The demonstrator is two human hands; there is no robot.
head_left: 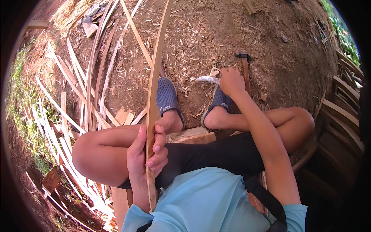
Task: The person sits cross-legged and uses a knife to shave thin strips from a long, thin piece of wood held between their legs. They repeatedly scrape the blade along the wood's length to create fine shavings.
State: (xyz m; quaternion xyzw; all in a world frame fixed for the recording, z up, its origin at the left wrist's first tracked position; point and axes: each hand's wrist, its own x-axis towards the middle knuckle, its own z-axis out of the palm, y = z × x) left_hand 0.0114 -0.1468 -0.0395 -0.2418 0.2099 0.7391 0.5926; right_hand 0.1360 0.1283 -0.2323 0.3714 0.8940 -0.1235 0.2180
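My left hand (136,160) is closed round a long, thin wooden strip (154,77). The strip stands lengthwise in front of me, its lower end against my blue shirt and its far end leaving the top of the picture. Over my right shoe, my right hand (232,82) is wrapped round a knife (208,79); its pale, curved blade points left and the handle is hidden in my fist. Just right of that hand, a hammer (245,67) with a dark head and wooden handle shows, its lower part partly behind my wrist and forearm.
Many loose wooden strips (92,73) lie crossed at the left, beside grass (23,77). Blue perforated shoes (167,92) are on my feet. Wood blocks (197,137) lie between my legs. Curved timber pieces (340,108) are stacked at the right. Shavings litter the dirt ground (201,34).
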